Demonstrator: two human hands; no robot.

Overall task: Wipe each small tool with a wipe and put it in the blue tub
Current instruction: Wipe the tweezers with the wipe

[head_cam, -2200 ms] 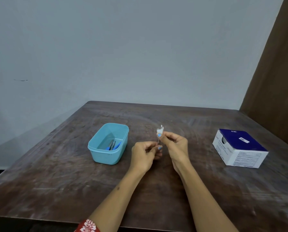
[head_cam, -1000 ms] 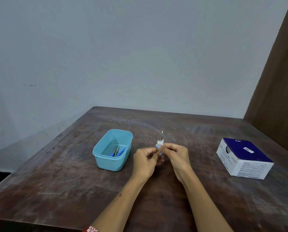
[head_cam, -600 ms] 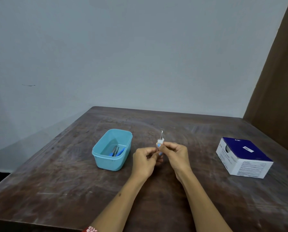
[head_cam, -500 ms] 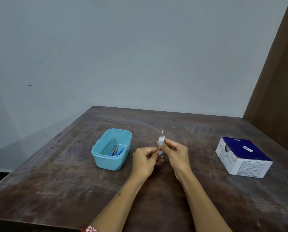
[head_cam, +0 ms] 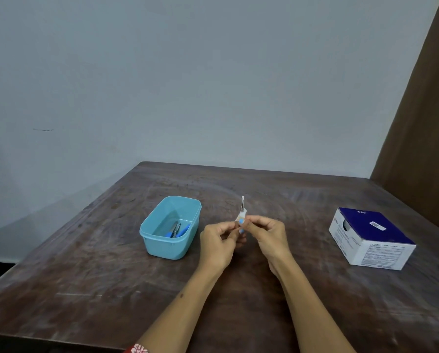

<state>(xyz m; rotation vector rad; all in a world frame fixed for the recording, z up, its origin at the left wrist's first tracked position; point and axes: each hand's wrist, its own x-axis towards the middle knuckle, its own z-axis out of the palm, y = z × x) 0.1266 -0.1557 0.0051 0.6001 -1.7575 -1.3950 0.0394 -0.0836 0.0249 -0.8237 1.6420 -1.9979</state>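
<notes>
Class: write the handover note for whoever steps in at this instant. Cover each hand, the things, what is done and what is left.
Left hand pinches the lower end of the small tool.
Right hand pinches the white wipe round its shaft; the tip sticks up.
Blue tub, left of the hands, already holds a few tools.
Blue-and-white box sits at right.
Left: finish wiping, then drop the tool in the tub.

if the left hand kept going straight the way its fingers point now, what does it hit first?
The left hand points rightward at the right hand, almost touching it. First contact would likely be the small tool and white wipe pinched between them, then the right hand's fingers. Depth is uncertain.
</notes>
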